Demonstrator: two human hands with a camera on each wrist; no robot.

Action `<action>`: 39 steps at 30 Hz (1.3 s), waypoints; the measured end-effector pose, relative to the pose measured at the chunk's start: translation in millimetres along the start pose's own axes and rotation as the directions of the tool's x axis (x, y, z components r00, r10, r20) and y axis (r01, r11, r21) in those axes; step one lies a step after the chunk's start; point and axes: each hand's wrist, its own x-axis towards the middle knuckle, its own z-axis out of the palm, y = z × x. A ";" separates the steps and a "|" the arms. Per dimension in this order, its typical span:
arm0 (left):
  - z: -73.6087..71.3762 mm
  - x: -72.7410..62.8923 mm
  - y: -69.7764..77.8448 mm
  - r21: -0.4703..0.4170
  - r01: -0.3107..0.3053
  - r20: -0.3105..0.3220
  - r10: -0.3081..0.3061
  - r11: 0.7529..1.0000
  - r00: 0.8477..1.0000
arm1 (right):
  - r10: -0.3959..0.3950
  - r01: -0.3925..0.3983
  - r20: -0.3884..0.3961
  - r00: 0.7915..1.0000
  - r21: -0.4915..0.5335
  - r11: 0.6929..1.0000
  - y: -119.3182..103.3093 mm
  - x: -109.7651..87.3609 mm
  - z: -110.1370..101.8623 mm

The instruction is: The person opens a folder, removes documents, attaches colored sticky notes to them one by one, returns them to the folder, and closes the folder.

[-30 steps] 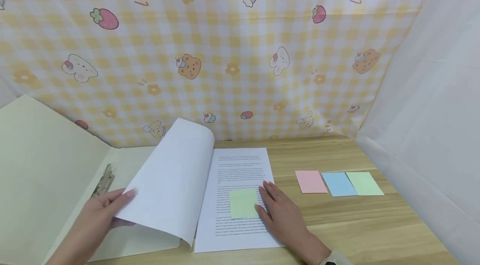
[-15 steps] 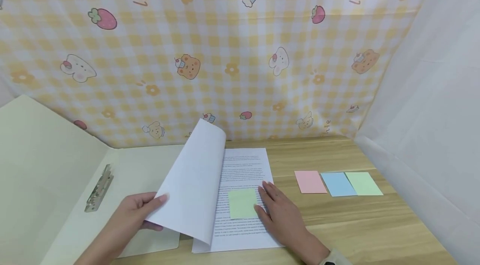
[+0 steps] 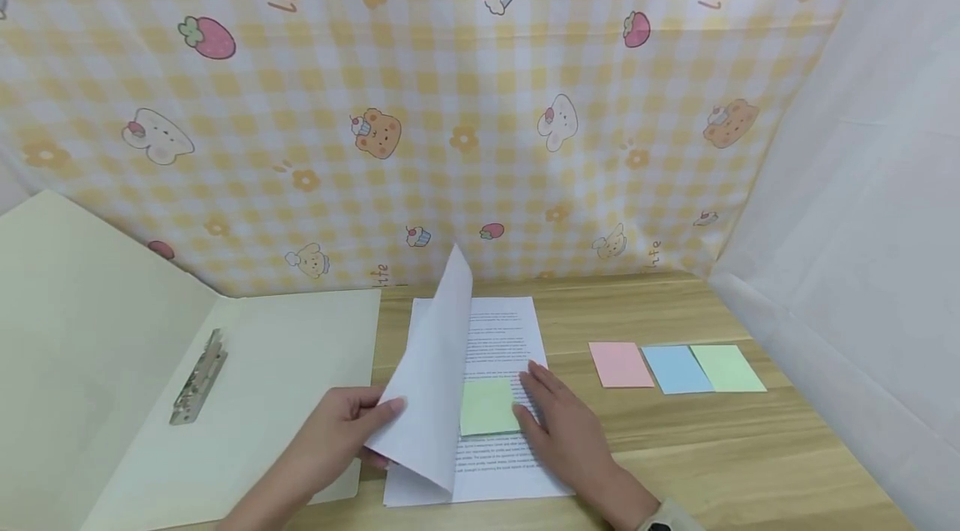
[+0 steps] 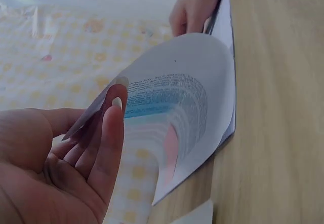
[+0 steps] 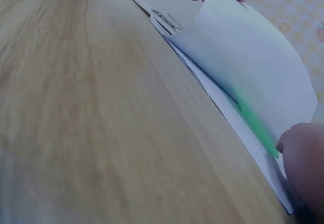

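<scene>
In the head view my left hand (image 3: 341, 431) pinches the lower left corner of a lifted white sheet (image 3: 431, 398), thumb on top and fingers beneath. That sheet curls up over a stack of printed pages (image 3: 498, 468). From the left wrist, its printed face shows a blue patch (image 4: 147, 109) and a pink patch (image 4: 171, 153), which look like sticky notes. A green sticky note (image 3: 487, 408) lies on the page below. My right hand (image 3: 566, 431) rests flat on the page's right side, thumb at the note's right edge.
An open cream folder (image 3: 300, 381) with a metal clip (image 3: 198, 378) lies on the left, its cover raised. Pink (image 3: 621, 364), blue (image 3: 678, 369) and green (image 3: 727, 368) sticky notes lie in a row on the wooden table (image 3: 720, 448). A checked cloth (image 3: 465, 181) hangs behind.
My left hand has moved right with the sheet's corner, bringing the curled sheet across toward the green sticky note. More of the folder and its clip shows. My right hand has stayed nearly still.
</scene>
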 end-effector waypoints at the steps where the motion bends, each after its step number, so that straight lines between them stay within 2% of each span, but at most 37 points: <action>1: 4.0 1.9 0.6 0.007 0.001 0.000 -0.001 1.000 1.000 | 0.016 -0.015 -0.014 1.000 0.047 0.999 0.4 0.6 -0.5; 4: 15.3 7.3 2.4 0.022 -0.013 0.002 0.013 1.000 1.000 | 0.082 -0.072 -0.041 0.996 0.201 0.977 2.1 3.5 -2.8; 7: 25.8 12.2 3.7 0.044 -0.028 0.000 0.028 0.999 1.000 | 0.150 -0.128 -0.042 0.988 0.330 0.935 3.1 6.8 -7.2; 14: 51.2 19.6 9.9 0.163 -0.081 0.001 0.082 0.983 0.997 | 0.314 -0.297 0.044 0.949 0.462 0.836 4.8 13.5 -16.8; 17: 63.5 22.7 12.1 0.223 -0.114 -0.008 0.118 0.968 0.993 | 0.324 -0.300 0.041 0.945 0.500 0.812 7.1 14.8 -19.1; 19: 71.6 24.0 13.4 0.289 -0.129 -0.017 0.140 0.949 0.990 | 0.299 -0.249 -0.012 0.954 0.523 0.815 9.5 15.3 -19.8; 20: 75.6 24.5 14.0 0.323 -0.140 -0.020 0.154 0.936 0.988 | 0.280 -0.214 -0.047 0.959 0.528 0.822 11.0 15.2 -19.7; 22: 84.6 25.1 14.8 0.432 -0.169 -0.030 0.202 0.886 0.979 | 0.224 -0.124 -0.132 0.966 0.525 0.842 14.1 15.4 -19.0; 24: 93.6 25.6 15.0 0.549 -0.187 -0.040 0.249 0.815 0.968 | 0.155 -0.033 -0.212 0.965 0.490 0.871 17.1 15.2 -17.6; 27: 106.6 26.2 15.7 0.666 -0.196 -0.039 0.296 0.720 0.954 | 0.046 0.077 -0.274 0.961 0.421 0.904 20.7 13.9 -16.1; 29: 113.2 27.5 16.3 0.697 -0.201 -0.026 0.303 0.689 0.952 | -0.034 0.145 -0.288 0.957 0.373 0.917 22.6 12.9 -15.8; 33: 124.2 31.1 17.5 0.740 -0.218 0.001 0.323 0.636 0.946 | -0.168 0.247 -0.245 0.955 0.337 0.909 25.4 11.7 -16.8; 36: 130.6 33.5 17.2 0.776 -0.235 0.014 0.357 0.585 0.934 | -0.236 0.291 -0.198 0.951 0.320 0.902 26.9 11.1 -16.9; 39: 136.5 35.7 17.1 0.796 -0.238 0.016 0.375 0.556 0.927 | -0.283 0.325 -0.179 0.942 0.292 0.899 29.2 11.0 -16.9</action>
